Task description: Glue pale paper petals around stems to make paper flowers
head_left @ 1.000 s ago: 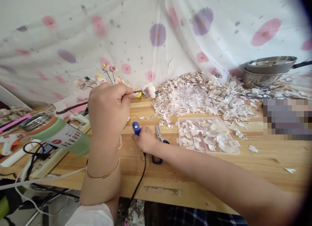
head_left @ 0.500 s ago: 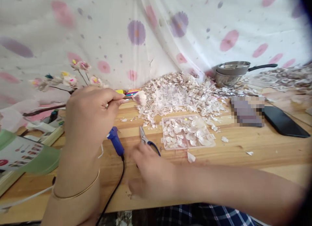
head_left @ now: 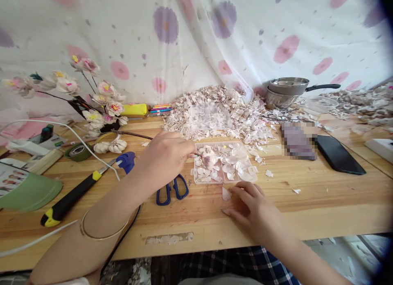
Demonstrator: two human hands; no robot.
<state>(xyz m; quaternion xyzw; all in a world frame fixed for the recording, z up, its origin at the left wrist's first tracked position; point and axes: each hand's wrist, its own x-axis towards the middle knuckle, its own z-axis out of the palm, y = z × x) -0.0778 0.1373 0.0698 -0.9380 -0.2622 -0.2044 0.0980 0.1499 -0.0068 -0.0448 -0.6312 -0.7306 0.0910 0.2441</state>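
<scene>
My left hand (head_left: 167, 156) is closed on a thin brown twig (head_left: 132, 134), whose tip carries a pale petalled flower (head_left: 208, 158). That flower hangs over the left part of a clear divided box (head_left: 224, 181) filled with whitish petals. On the table to the right, my right hand (head_left: 253, 205) is spread, thumb and fingers apart, beside a loose petal (head_left: 226, 193), with nothing held. Blue-handled scissors (head_left: 172, 190) lie between my left forearm and the box, their blades hidden by my left hand. A blue tool (head_left: 125, 161) with a black cord is partly behind my left forearm.
A petal heap (head_left: 181, 113) lies at the back, with pans (head_left: 287, 90) to its right. Two phones (head_left: 339, 154) are at right. At left are flowers on twigs (head_left: 106, 94), green tape (head_left: 77, 152), a black-and-yellow cutter (head_left: 72, 199) and a green lampshade-like object (head_left: 33, 191).
My left hand has moved right and down, bringing the twig and flower over the box. My right hand has left the scissors' area and moved right to the loose petal. The view has shifted.
</scene>
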